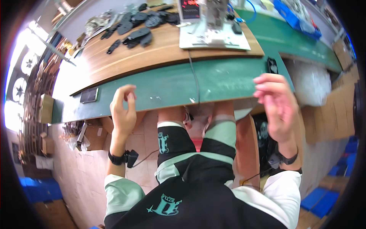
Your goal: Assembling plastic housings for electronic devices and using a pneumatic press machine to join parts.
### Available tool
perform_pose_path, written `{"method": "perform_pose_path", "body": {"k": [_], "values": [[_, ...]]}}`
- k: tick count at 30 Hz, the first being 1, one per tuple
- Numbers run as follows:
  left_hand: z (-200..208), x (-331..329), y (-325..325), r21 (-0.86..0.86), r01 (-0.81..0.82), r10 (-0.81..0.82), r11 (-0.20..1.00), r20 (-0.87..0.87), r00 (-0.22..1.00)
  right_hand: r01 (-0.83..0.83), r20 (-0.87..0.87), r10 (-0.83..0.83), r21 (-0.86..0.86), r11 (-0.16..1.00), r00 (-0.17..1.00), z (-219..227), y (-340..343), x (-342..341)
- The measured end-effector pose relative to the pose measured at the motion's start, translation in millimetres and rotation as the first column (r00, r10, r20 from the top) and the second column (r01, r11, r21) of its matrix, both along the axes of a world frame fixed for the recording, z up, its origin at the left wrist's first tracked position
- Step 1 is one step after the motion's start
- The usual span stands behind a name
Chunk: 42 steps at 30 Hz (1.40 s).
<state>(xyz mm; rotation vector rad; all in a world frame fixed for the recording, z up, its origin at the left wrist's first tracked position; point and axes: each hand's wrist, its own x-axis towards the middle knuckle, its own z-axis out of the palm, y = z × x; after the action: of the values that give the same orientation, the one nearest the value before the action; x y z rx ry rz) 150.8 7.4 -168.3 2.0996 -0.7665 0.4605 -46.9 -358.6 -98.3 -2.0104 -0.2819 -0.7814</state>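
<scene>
Both hands are raised at the near edge of the green table, with nothing visible in either. My left hand is loosely curled, thumb and fingertips apart, to the right of a dark phone lying on the green surface. My right hand has its fingers half bent and spread from the thumb, below a small black object at the table's right end. Beyond the hands, dark flat pieces lie heaped on a wooden board. A machine with a white base stands on the board's right part.
A red digital display sits beside the machine, and a grey cable hangs over the table's front. A blue bin stands far right. Clear plastic bags and cardboard are at right; a cardboard box sits below left.
</scene>
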Motion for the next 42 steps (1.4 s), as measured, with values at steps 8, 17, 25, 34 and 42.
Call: {"method": "perform_pose_path", "body": {"k": [8,17,25,34,42], "values": [[-30,144,-23,0.142,-0.136,0.122,0.981,0.100,0.987,-0.411,-0.253,0.400,0.008,0.911,0.881,-27,104,145],[-60,269,-95,0.249,-0.466,0.508,0.849,-0.139,0.850,-0.443,-0.345,0.448,0.098,0.891,0.824,-35,108,201],[-63,268,-79,-0.246,-0.171,0.075,0.954,-0.358,0.931,-0.236,-0.425,0.261,0.112,0.965,0.867,-62,82,226],[-27,208,-109,-0.035,0.362,-0.362,0.931,0.005,0.932,0.140,0.045,-0.134,-0.449,0.882,0.990,-91,104,290],[-24,221,-95,-0.107,0.216,-0.212,0.970,0.047,0.976,0.073,-0.238,-0.181,-0.402,0.913,0.954,-108,100,291]]}}
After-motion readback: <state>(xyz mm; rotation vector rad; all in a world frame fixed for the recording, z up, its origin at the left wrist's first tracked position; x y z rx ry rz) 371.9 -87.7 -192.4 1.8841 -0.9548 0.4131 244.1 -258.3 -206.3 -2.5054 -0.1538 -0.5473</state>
